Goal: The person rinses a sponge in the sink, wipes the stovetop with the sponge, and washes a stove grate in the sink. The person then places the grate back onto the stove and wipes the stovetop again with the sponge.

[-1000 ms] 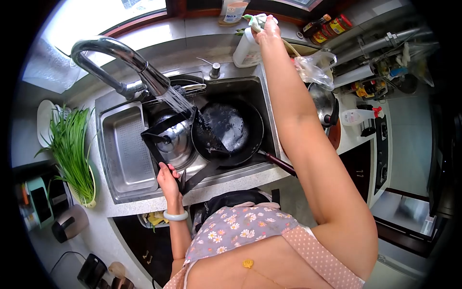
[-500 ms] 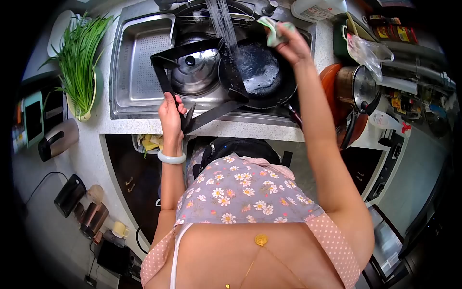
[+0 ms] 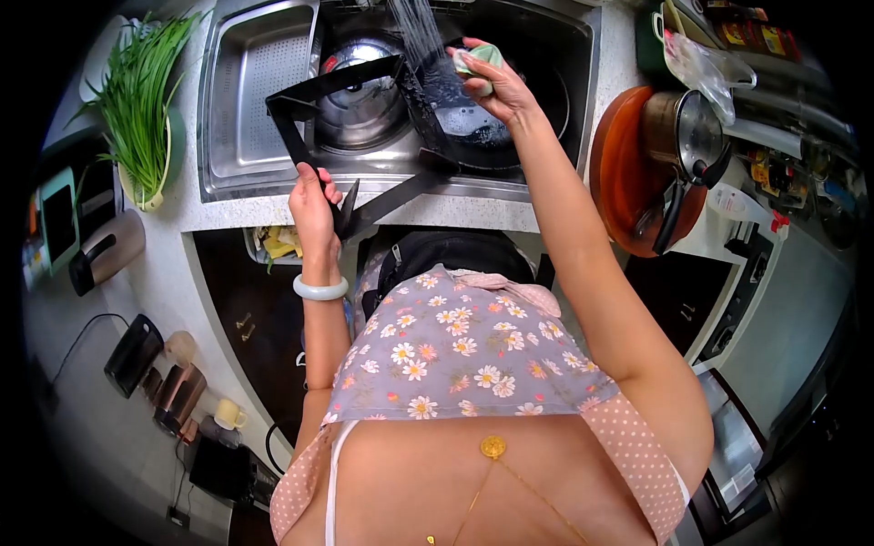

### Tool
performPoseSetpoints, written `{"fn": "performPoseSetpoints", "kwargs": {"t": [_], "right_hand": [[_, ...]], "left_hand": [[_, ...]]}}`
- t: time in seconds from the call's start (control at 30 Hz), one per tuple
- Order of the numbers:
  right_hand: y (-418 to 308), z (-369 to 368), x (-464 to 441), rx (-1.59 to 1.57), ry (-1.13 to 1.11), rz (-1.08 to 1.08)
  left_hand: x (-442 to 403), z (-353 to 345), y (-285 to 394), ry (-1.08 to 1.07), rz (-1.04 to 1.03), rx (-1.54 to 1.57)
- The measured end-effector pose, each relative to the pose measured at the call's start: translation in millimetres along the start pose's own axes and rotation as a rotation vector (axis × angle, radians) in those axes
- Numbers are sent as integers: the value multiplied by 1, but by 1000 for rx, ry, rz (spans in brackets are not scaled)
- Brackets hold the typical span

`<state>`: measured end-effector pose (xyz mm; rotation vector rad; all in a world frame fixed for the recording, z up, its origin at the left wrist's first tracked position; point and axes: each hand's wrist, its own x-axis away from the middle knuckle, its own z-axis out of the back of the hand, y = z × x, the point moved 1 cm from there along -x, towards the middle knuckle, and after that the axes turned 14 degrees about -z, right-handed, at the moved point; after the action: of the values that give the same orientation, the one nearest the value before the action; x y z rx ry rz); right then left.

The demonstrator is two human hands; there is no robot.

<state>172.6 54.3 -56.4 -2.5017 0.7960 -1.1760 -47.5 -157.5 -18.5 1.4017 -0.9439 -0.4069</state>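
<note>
My left hand (image 3: 314,202) is closed round the near left corner of a black square stove grate (image 3: 401,193), holding it tilted over the sink (image 3: 218,188). In my right hand (image 3: 503,93) is a bunched pale green cloth (image 3: 480,60), held close to the grate's far right side, beside the running water (image 3: 414,27). Whether the cloth touches the grate I cannot tell. Below them a black frying pan (image 3: 473,127) lies in the sink with sudsy water in it. A shiny metal lid (image 3: 360,118) shows through the grate's opening.
A perforated steel tray (image 3: 259,100) fills the sink's left side. Green chives (image 3: 150,109) lie in a bowl on the left counter. To the right, a lidded pot (image 3: 669,127) stands on a round wooden board (image 3: 614,164). A kettle (image 3: 114,250) is at the left.
My right hand with the cloth has moved left and down towards the grate and water stream. My left hand still holds the grate. The whole view has shifted slightly.
</note>
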Motion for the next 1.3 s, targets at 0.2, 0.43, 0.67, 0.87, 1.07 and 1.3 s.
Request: {"fn": "performPoseSetpoints", "kwargs": {"t": [0.2,0.43,0.67,0.87,1.07,1.3], "right_hand": [[25,25,-22,-74,26,-113],[32,15,-19,618,189,-79],[99,-6,-71,1487,-169,724],[110,20,23,1459,-223,452],[115,-23,-95,1309,47,424],[113,13,-9,1155,-48,-113]], "left_hand": [[11,14,-1,67,44,11],[19,32,2,111,60,-6],[21,37,0,119,41,-55],[20,48,-15,211,107,-52],[23,47,-14,169,86,-110],[21,44,-15,129,58,-122]]}}
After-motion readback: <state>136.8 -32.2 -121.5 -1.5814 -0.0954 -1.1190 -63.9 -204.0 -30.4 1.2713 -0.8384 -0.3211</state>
